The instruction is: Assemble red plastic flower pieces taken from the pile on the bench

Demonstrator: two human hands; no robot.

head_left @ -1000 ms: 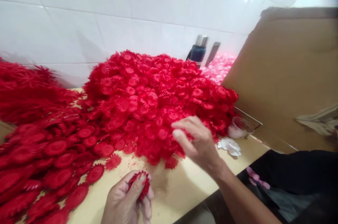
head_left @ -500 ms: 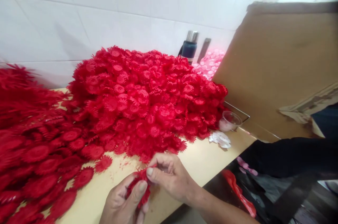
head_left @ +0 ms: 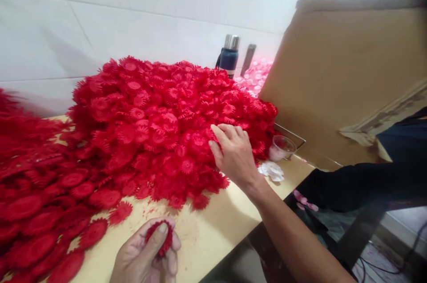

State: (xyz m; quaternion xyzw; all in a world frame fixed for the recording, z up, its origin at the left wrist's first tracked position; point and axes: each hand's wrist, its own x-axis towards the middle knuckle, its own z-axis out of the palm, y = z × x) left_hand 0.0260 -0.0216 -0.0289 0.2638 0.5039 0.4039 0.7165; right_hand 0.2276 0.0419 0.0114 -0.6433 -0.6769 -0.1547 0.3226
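Between the thumb and fingers of my left hand is a red fringed flower piece, held over the near table edge. My right hand is stretched over the right part of a big heap of red fringed flower discs. Its fingers are apart and slightly bent, and nothing shows in them; whether the fingertips touch the heap I cannot tell. Larger red discs lie spread and overlapping at the left. One fringed disc rests on the tabletop beside them.
A tall cardboard sheet stands at the right. In front of it are a clear plastic cup and a crumpled white tissue. A blue flask and pink discs sit behind. Another person's dark sleeve reaches in from the right.
My right hand has left the flower piece in my left hand and moved up and right over the heap, fingers opened. My left hand keeps its hold. The view has shifted slightly right.
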